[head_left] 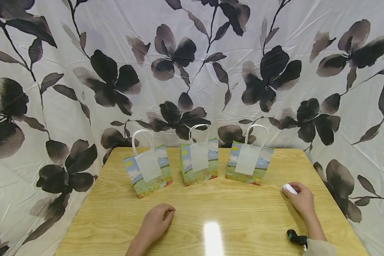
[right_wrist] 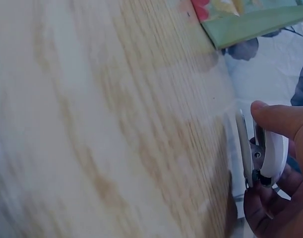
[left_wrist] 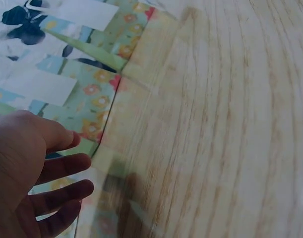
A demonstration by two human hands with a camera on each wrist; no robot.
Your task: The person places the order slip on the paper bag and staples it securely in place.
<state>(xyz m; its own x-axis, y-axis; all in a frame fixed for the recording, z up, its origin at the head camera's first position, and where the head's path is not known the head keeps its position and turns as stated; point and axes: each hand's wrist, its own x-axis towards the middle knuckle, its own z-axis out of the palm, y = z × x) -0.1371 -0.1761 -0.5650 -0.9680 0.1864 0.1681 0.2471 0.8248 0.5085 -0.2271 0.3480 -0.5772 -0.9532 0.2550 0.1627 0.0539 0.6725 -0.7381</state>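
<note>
Three paper gift bags with white handles stand at the far side of the table: the left bag (head_left: 162, 177), the middle bag (head_left: 212, 167) and the right bag (head_left: 233, 169). Each has a meadow print and a blank white sheet on its front. My right hand (head_left: 302, 200) holds a small white stapler (right_wrist: 276, 156) between thumb and fingers, to the right of the bags. In front of the left bag, my left hand (head_left: 157, 220) is held with relaxed fingers and nothing in them. The left wrist view shows its fingers (left_wrist: 67, 191) spread apart.
The wooden table (head_left: 243, 217) has rounded far corners and a bright light reflection near the front. Behind it hangs a white curtain (head_left: 224, 106) with dark flowers. By my right wrist is a small black device (head_left: 296, 237) with a green patch.
</note>
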